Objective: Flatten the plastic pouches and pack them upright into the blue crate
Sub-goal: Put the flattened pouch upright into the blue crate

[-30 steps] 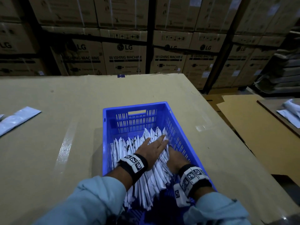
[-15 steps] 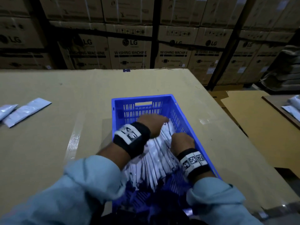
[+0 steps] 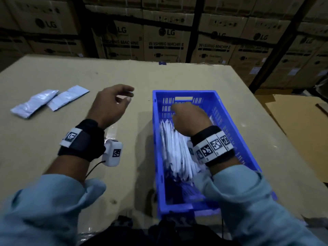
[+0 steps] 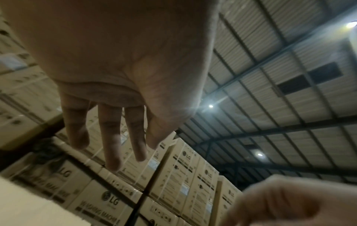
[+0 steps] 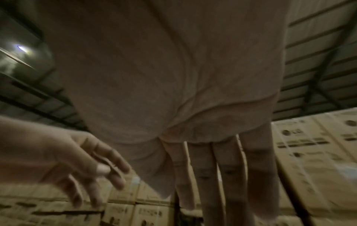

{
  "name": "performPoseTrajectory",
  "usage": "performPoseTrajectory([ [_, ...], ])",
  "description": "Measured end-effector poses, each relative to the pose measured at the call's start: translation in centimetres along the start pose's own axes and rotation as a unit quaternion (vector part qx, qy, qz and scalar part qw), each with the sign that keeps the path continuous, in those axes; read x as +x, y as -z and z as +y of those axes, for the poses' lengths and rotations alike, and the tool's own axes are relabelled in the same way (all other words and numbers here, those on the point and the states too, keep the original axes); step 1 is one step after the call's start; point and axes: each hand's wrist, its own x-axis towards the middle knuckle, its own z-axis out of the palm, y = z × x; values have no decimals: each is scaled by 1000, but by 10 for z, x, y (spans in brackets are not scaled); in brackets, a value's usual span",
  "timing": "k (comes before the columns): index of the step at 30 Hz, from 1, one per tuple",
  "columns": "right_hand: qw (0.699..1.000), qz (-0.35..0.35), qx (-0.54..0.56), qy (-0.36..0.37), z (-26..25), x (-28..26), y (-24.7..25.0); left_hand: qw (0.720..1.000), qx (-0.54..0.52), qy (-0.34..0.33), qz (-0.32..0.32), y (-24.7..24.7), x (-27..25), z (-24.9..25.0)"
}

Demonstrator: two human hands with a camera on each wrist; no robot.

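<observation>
Toward the table's (image 3: 53,174) left edge we see two loose pouches (image 3: 48,101) lying flat, our left hand (image 3: 110,105) hovering empty, grip relaxed and spread, blue crate (image 3: 230,125) toward the right edge, packed pouches (image 3: 177,150) on edge inside, our right hand (image 3: 190,119) over them, grip spread in the wrist view.

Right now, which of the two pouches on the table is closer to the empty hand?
The flatter pouch, lying right of the puffier pouch, is closer to the left hand. The puffier one sits farther left, by the table's edge.
</observation>
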Motion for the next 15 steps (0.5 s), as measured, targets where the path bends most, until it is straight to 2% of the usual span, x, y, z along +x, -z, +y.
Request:
performPoseTrajectory([
  [4,988,129,-51,70,-90,-3,22,997,-28,34,62,40,-20,-53],
  [6,983,154,-24,94,-137,-1,24,993,-28,53,99,63,-23,-83],
  [8,984,146,2,104,-179,9,18,991,-30,69,115,87,-23,-113],
  [10,986,126,17,108,-219,26,6,991,-19,86,104,113,-22,-144],
  [15,995,15,49,89,-311,84,-50,991,30,104,82,178,-22,-243],
])
